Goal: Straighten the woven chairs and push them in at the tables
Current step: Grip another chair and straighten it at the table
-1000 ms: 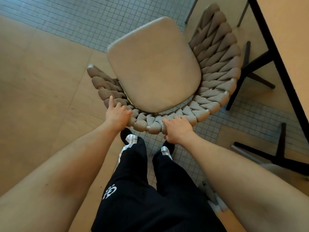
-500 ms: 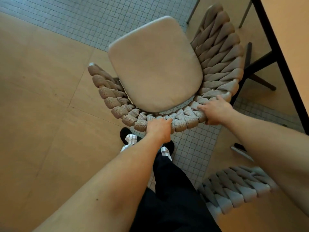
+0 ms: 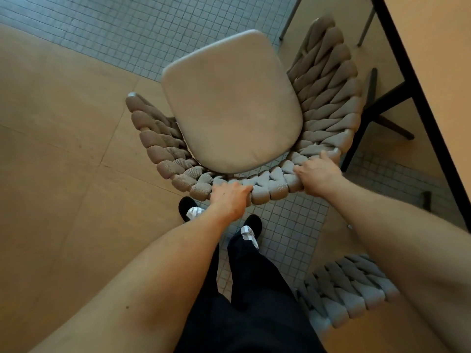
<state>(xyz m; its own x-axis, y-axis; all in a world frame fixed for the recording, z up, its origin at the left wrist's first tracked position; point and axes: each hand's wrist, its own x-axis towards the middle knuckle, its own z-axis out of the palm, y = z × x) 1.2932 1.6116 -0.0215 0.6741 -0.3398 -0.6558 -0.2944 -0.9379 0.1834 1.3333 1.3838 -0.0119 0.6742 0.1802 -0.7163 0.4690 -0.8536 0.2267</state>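
Both hands shifted right along the woven chair (image 3: 328,118) rim since a second ago: left hand (image 3: 230,198) now mid-back, right hand (image 3: 317,174) near the desk-side corner.

Floor (image 3: 63,154): large tan slabs with thin seams, left and near. Band of small grey mosaic tiles (image 3: 153,34) across far left, another patch near centre-right. Warm, soft light, dim at the edges. Dark metal legs (image 3: 288,21) stand far, centre-right. No walls or windows in view.
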